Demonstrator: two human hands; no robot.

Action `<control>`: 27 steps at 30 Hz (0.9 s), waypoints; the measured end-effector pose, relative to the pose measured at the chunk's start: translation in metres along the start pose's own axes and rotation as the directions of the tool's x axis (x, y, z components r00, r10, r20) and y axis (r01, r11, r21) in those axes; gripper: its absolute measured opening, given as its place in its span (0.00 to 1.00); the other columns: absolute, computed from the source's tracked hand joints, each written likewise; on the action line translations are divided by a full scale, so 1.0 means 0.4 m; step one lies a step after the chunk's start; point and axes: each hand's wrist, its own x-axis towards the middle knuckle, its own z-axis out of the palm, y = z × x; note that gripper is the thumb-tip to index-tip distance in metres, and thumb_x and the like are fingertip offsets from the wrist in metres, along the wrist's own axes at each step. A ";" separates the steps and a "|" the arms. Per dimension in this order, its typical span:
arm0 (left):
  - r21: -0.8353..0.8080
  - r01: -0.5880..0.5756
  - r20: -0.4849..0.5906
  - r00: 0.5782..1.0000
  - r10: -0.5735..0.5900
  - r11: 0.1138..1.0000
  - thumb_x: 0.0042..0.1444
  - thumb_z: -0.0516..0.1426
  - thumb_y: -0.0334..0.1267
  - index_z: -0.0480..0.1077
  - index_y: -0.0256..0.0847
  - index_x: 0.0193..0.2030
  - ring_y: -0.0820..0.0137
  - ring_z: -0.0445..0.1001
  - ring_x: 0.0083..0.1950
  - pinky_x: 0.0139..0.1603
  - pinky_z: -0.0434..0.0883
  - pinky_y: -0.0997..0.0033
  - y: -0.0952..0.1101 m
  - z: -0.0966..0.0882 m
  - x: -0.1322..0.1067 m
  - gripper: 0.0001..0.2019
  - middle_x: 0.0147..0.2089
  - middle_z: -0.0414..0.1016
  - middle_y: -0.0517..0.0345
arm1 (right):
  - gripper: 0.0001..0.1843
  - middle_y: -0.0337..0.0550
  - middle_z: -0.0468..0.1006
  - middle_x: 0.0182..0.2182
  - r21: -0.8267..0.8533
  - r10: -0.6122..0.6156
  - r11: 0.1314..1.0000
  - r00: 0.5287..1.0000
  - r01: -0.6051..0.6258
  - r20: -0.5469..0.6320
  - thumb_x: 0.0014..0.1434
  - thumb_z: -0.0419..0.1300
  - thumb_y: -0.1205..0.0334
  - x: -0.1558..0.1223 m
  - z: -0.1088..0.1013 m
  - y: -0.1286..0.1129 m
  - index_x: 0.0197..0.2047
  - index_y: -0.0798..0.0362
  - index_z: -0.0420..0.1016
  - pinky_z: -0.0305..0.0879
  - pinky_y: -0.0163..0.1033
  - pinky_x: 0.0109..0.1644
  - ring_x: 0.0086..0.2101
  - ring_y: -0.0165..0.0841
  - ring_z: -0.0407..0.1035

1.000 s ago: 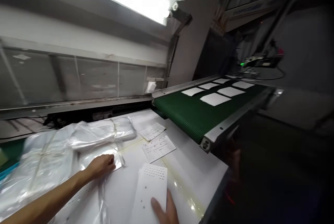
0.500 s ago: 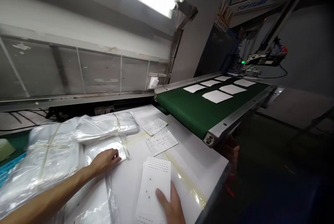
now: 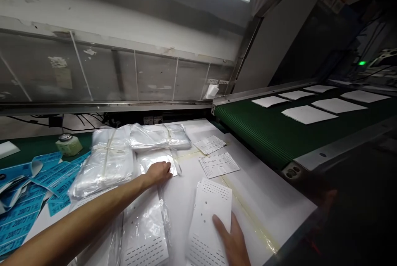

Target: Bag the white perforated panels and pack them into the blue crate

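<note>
My right hand (image 3: 234, 237) grips a stack of white perforated panels (image 3: 206, 212) at its right edge, thumb on top. The panels have rows of slots and a few round holes. My left hand (image 3: 159, 172), fingers curled in a pinch, is at the clear plastic bags (image 3: 155, 157) on the table's middle. Its fingertips are partly hidden. Below my left forearm lies a bagged perforated panel (image 3: 145, 233). Two smaller white panels (image 3: 219, 164) with printed-looking line patterns rest flat beyond the stack.
Tied bundles of clear bags (image 3: 108, 158) lie to the left. Blue printed label sheets (image 3: 21, 212) and a small metal-capped jar (image 3: 68, 144) are farther left. A green conveyor belt (image 3: 263, 138) carrying several white panels (image 3: 308, 114) runs at the right, its metal edge beside the table.
The view has turned left, bringing the blue sheets and jar into sight. My left hand stays at the bags; my right hand keeps hold of the panels.
</note>
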 end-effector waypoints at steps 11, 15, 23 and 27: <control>-0.224 0.110 -0.085 0.988 -0.132 0.968 0.60 0.53 0.42 0.68 0.36 0.46 0.68 0.72 0.41 0.43 0.72 0.61 -0.029 -0.014 0.013 0.12 0.44 0.72 0.54 | 0.43 0.50 0.73 0.51 0.008 0.000 1.000 1.000 0.000 0.015 0.47 0.62 0.40 0.000 -0.002 -0.008 0.62 0.48 0.55 0.67 0.51 0.47 0.48 0.49 0.69; -0.384 0.146 -0.110 0.973 -0.202 0.912 0.61 0.52 0.43 0.67 0.35 0.46 0.70 0.73 0.39 0.39 0.72 0.64 -0.062 -0.046 0.009 0.13 0.41 0.72 0.55 | 0.50 0.42 0.52 0.65 -0.046 -0.055 0.998 0.994 0.051 -0.095 0.47 0.61 0.39 -0.013 0.010 -0.031 0.67 0.36 0.38 0.62 0.54 0.53 0.58 0.50 0.56; -0.655 0.105 0.016 0.992 -0.125 0.748 0.59 0.55 0.41 0.70 0.34 0.37 0.73 0.73 0.33 0.36 0.73 0.68 -0.063 -0.114 -0.024 0.10 0.33 0.74 0.58 | 0.39 0.35 0.51 0.65 -0.070 -0.027 0.997 0.999 0.025 -0.023 0.47 0.59 0.39 -0.010 -0.003 -0.033 0.61 0.35 0.56 0.65 0.51 0.49 0.56 0.50 0.60; -0.710 0.084 -0.061 0.982 -0.179 0.700 0.58 0.53 0.43 0.70 0.34 0.34 0.73 0.72 0.30 0.33 0.71 0.69 -0.048 -0.170 -0.018 0.12 0.28 0.72 0.59 | 0.34 0.45 0.68 0.56 0.040 0.074 0.996 0.993 -0.078 0.094 0.46 0.61 0.40 -0.016 -0.020 -0.030 0.54 0.45 0.67 0.70 0.47 0.38 0.43 0.49 0.71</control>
